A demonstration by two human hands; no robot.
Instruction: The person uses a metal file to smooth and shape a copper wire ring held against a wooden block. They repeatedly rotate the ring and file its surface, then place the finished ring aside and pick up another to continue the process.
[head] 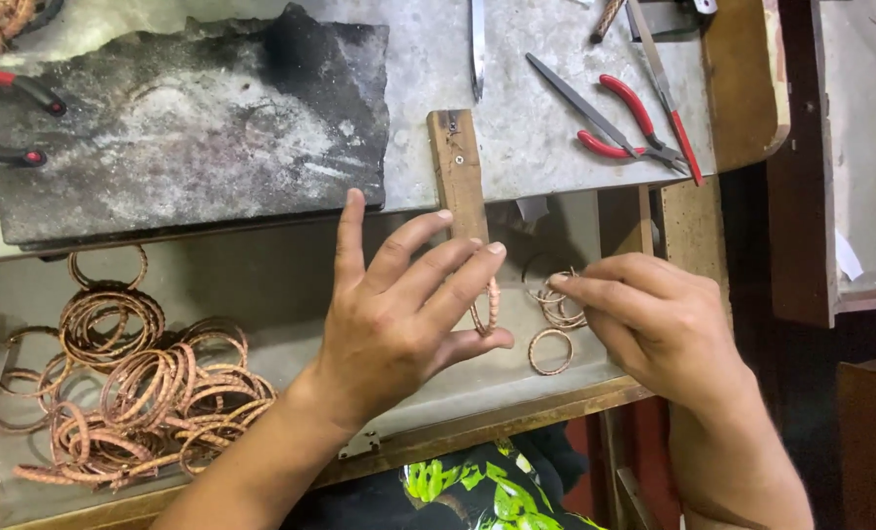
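Note:
My left hand (399, 314) holds a twisted copper bangle (490, 306) between thumb and fingers, just below the wooden bench pin (458, 172). My right hand (644, 319) reaches its fingertips into a small cluster of thin copper rings (556, 306) lying on the lower metal tray (516, 378). One single copper ring (550, 351) lies flat just under that hand. Whether the right fingers pinch a ring is hidden by the hand.
A big heap of copper bangles (139, 388) fills the tray's left side. A charred soldering block (188, 128) sits on the upper bench. Red-handled pliers (629, 123), tweezers (477, 44) and a file lie at the upper right; another red-handled tool (6, 118) is at far left.

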